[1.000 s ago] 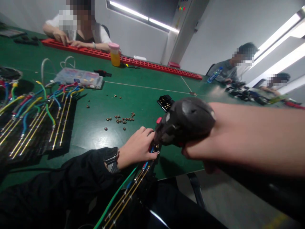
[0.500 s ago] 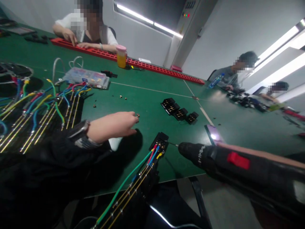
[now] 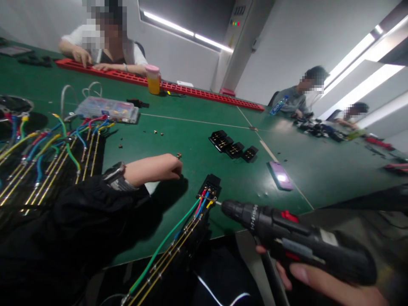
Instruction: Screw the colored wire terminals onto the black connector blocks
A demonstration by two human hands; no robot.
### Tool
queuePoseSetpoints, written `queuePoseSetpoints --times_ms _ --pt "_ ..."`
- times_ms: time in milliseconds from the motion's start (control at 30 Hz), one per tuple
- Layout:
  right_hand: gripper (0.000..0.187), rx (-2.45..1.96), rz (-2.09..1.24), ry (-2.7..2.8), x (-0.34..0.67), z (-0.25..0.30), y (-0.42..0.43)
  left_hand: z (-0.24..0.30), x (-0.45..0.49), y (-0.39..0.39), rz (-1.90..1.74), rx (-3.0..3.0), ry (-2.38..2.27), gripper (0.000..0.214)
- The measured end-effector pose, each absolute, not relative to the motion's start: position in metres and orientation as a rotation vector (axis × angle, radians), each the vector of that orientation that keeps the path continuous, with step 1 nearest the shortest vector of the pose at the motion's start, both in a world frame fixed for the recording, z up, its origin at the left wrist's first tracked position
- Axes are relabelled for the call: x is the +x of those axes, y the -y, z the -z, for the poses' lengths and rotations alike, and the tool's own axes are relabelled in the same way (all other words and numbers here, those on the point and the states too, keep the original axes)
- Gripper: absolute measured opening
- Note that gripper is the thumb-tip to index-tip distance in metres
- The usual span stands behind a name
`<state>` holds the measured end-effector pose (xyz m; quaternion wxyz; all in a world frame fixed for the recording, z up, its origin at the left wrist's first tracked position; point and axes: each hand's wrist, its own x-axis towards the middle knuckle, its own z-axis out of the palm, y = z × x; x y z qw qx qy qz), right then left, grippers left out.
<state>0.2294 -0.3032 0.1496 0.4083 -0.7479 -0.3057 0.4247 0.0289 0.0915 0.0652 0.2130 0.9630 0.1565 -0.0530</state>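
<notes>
My left hand (image 3: 159,168) lies on the green table (image 3: 197,136), its fingers curled in a pinch with a small brass screw (image 3: 179,156) at the fingertips. A black terminal block (image 3: 210,186) sits near the table's front edge. Green, red, blue and yellow wires (image 3: 178,231) run into it from below. My right hand (image 3: 306,276) grips a black electric screwdriver (image 3: 287,238) low at the right. The screwdriver's bit (image 3: 218,203) points left and nearly touches the block's near corner.
Three black connector blocks (image 3: 232,148) and a phone (image 3: 280,175) lie beyond the terminal block. Wire harnesses (image 3: 47,157) cover the left, with a clear parts box (image 3: 106,108) behind them. An orange bottle (image 3: 153,79) and a red rail (image 3: 191,89) stand at the back. Other people sit around the table.
My left hand left the terminal block and went left to the loose screws. The screwdriver swung off the block and now lies low at the right, pointing at it.
</notes>
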Motion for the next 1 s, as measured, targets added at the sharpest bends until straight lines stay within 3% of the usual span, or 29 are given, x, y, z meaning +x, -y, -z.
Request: queuePoseSetpoints --times_ms 167,267,433,600,1000 --pt "0.03 -1.622 -1.065 0.528 0.228 -0.143 0.285 -0.085 0.031 -0.072 -0.134 2.623 -0.156 0.022" --pt "0.035 -1.488 -1.057 0.421 0.222 -0.142 0.278 -0.092 0.031 -0.06 -0.203 2.673 -0.079 0.021" --pt "0.043 -1.499 -1.06 0.292 0.217 -0.146 0.278 -0.094 0.03 -0.053 -0.341 2.624 0.04 0.019" --pt "0.032 -1.483 -1.098 0.357 0.217 -0.15 0.276 -0.095 0.029 -0.05 -0.389 2.594 0.103 0.017" --pt "0.035 -1.543 -1.078 0.356 0.22 -0.15 0.279 -0.097 0.027 -0.05 -0.412 2.494 0.166 0.014"
